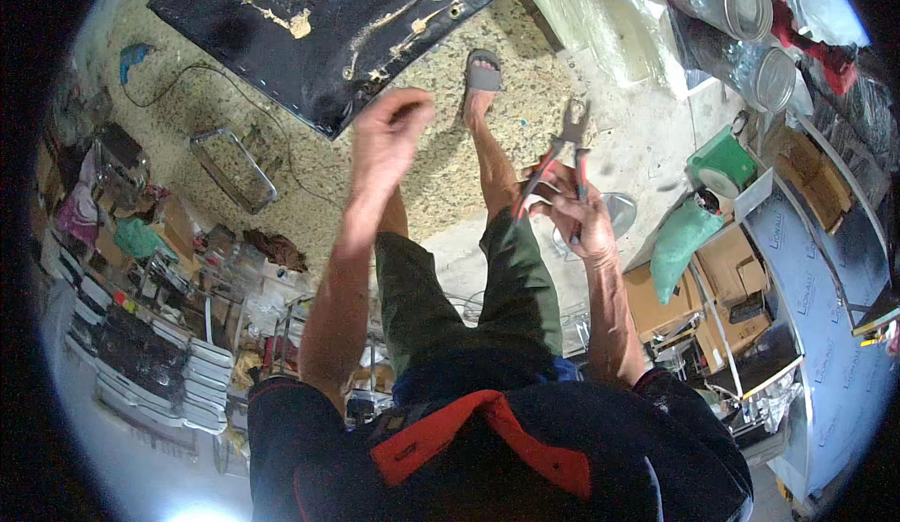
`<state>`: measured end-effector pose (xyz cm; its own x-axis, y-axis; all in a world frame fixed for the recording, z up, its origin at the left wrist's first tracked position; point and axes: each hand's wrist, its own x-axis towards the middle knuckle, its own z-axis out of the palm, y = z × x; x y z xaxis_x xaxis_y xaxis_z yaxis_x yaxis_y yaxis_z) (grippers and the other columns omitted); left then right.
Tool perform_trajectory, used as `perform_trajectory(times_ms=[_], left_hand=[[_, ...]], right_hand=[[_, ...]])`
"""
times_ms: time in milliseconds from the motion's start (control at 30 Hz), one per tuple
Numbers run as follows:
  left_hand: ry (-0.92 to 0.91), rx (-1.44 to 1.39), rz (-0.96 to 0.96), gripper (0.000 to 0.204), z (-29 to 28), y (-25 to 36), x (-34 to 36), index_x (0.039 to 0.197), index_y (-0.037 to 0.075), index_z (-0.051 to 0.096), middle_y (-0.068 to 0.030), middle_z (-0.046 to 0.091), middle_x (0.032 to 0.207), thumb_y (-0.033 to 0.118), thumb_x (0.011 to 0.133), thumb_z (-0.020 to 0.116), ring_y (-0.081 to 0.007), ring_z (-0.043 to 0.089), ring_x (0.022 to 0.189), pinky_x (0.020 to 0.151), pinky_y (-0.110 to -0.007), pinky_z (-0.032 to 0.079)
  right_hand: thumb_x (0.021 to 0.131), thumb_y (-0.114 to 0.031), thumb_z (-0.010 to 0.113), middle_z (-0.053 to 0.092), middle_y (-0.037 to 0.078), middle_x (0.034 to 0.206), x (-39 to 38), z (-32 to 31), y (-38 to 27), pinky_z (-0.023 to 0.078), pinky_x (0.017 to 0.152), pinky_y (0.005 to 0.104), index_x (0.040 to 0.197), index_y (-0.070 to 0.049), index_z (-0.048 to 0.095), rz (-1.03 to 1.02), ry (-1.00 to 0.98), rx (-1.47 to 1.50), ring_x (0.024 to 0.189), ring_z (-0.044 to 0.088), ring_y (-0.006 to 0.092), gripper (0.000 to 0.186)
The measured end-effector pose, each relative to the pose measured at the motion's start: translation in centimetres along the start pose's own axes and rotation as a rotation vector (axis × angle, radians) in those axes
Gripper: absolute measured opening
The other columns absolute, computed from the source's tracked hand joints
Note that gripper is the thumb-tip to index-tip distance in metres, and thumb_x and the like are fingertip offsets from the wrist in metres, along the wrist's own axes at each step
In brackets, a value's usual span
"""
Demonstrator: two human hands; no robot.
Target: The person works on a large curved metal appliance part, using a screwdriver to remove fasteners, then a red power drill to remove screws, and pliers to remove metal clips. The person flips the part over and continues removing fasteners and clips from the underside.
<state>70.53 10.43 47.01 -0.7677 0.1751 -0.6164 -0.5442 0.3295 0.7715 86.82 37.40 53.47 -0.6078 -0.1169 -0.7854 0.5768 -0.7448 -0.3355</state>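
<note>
My right hand [574, 208] is wrapped round the handles of a pair of pliers [574, 133]. Their handles are red and black, the jaws point away from me and stand slightly apart, with nothing between them. My left hand [389, 137] is raised beside the near corner of a large black-covered piece [375, 20]. Its fingers are curled into a pinch and slightly blurred; what they hold, if anything, is too small to make out. The black covering has torn tan patches, several round holes and small shiny dots along its edge.
Below the black piece lies a speckled floor [431, 194], with a metal frame [234, 170] and a thin cable on the left. Shelves with clutter [187, 269] stand at left. On the right are glass jars [745, 6], a green bottle-shaped thing [684, 241] and cardboard boxes [661, 297].
</note>
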Motion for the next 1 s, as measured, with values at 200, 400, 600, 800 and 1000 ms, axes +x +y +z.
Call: perform_trajectory(times_ms=[200,400,600,800,1000], left_hand=[[-0.178,-0.449,-0.201,0.029,5.7,2.1,0.3,0.125,0.002,0.069,-0.0087,0.075,0.114,0.016,0.1,0.069,-0.0173,0.073,0.1,0.086,-0.032,0.059],[-0.083,-0.29,-0.356,0.03,2.0,-0.2,-2.1,0.109,0.004,0.073,-0.003,0.073,0.099,0.031,0.097,0.075,-0.0121,0.066,0.09,0.083,-0.03,0.054],[0.083,-0.59,-0.37,0.03,-2.3,-4.9,-0.9,0.115,0.003,0.065,-0.0115,0.071,0.1,0.03,0.101,0.069,-0.024,0.076,0.083,0.071,-0.039,0.066],[0.156,-0.67,-0.403,0.035,-2.5,-5.0,0.6,0.119,0.002,0.063,-0.0148,0.07,0.109,0.03,0.1,0.071,-0.0275,0.076,0.092,0.071,-0.039,0.067],[0.025,-0.649,-0.351,0.048,-2.1,-7.8,0.5,0.131,0.002,0.061,-0.0173,0.07,0.123,0.041,0.103,0.064,-0.0297,0.073,0.107,0.086,-0.042,0.064]], right_hand=[[0.094,0.004,0.063,0.061,0.021,0.14,3.8,3.1,1.0,0.058,0.096,0.0425,0.148,0.006,0.045,0.139,-0.097,-0.092,0.126,0.063,0.0357,0.058],[0.095,0.009,0.061,0.063,0.019,0.137,9.9,5.5,3.5,0.057,0.1,0.0433,0.145,0.005,0.051,0.281,-0.39,-0.437,0.125,0.063,0.0308,0.051],[0.094,0.003,0.063,0.06,0.025,0.138,18.2,7.5,6.5,0.053,0.107,0.0513,0.145,0.01,0.049,0.445,-0.631,-0.245,0.128,0.06,0.0368,0.053],[0.091,-0.005,0.07,0.064,0.029,0.129,22.5,7.0,6.6,0.055,0.106,0.0519,0.139,0.014,0.051,0.524,-0.695,-0.21,0.12,0.066,0.0389,0.055],[0.092,-0.005,0.068,0.061,0.029,0.135,23.3,7.1,4.5,0.057,0.101,0.055,0.141,0.011,0.052,0.502,-0.722,-0.446,0.121,0.065,0.0395,0.054]])
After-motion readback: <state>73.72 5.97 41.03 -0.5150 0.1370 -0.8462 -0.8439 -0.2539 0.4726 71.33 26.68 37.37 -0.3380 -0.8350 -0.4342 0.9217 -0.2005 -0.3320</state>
